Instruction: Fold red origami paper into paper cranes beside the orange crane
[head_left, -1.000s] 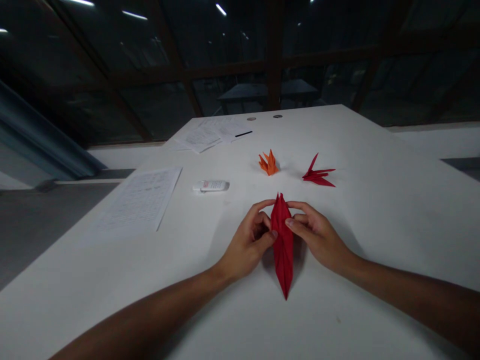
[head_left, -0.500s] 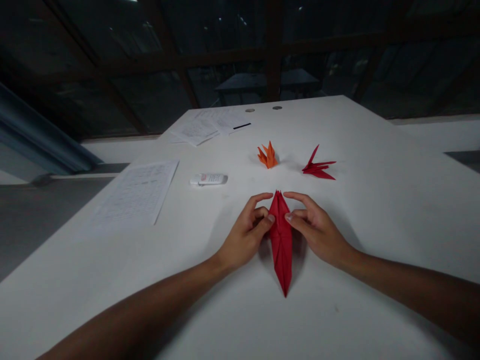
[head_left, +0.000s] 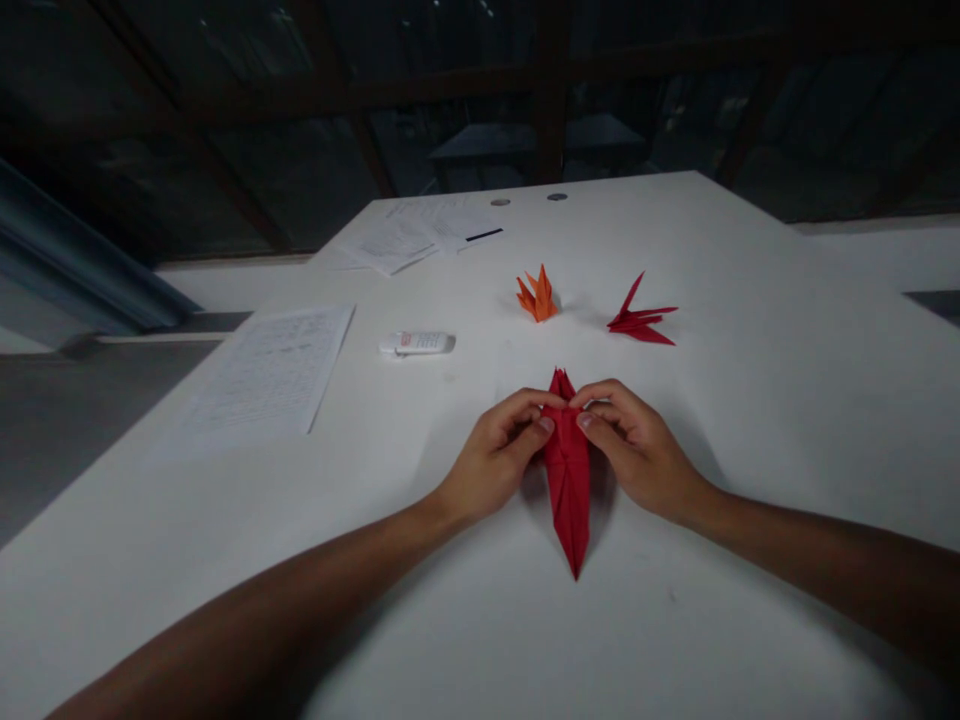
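Window wall: behind everything we see dark glass panes (head_left: 285,170) set in a brown frame (head_left: 550,110), with dim reflections on them.
Counter: we look down on a smooth, matt white counter (head_left: 765,430), narrowing toward its far edge.
Curtain: at our left hangs blue cloth (head_left: 82,265) in long, soft folds.
Sheets: we find a flat printed sheet (head_left: 262,370) on the left and overlapping papers (head_left: 397,240) farther back, all thin and white.
Left hand: the left hand (head_left: 499,455) is half curled, thumb and index finger pinched on the left side of the red folded paper (head_left: 570,490).
Right hand: the right hand (head_left: 637,450) mirrors it, pinched on the right side; we see both index fingertips nearly meeting across the upper part.
Red folded paper: we see a long, creased diamond between the hands, over the near middle of the counter, its sharp lower point toward us.
Red figure: beyond the right hand we see a spiky folded figure (head_left: 641,325).
White item: left of centre lies a rounded, oblong item (head_left: 420,344) with small print.
Orange figure: we note a compact, pointed paper shape (head_left: 538,297).
Discs: two small, round discs (head_left: 500,202) sit near the far edge.
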